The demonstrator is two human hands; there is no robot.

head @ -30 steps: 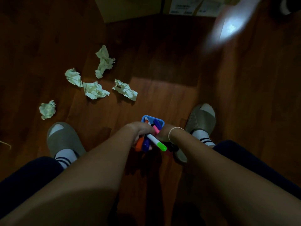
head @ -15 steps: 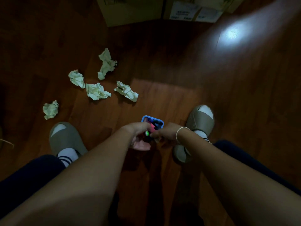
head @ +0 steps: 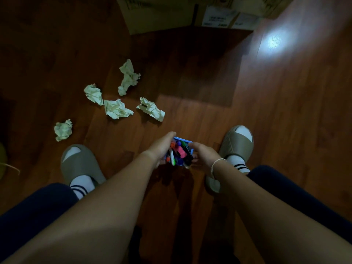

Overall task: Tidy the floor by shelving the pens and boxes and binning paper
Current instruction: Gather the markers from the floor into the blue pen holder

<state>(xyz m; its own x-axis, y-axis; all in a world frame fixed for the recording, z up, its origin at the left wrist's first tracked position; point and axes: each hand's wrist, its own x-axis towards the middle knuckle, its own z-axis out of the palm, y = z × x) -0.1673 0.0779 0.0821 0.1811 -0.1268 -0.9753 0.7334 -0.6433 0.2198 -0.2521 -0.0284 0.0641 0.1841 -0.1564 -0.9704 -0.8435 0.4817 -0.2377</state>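
Pens (head: 179,152) gathered in a small blue holder (head: 183,140), low between the feet. Left hand (head: 162,147) closed round its side; right hand (head: 202,152) cupped on the other side, grip unclear in the dim light. Nothing shelved yet. Five crumpled papers (head: 117,109) on the floor (head: 285,111); boxes (head: 215,14) unmoved.
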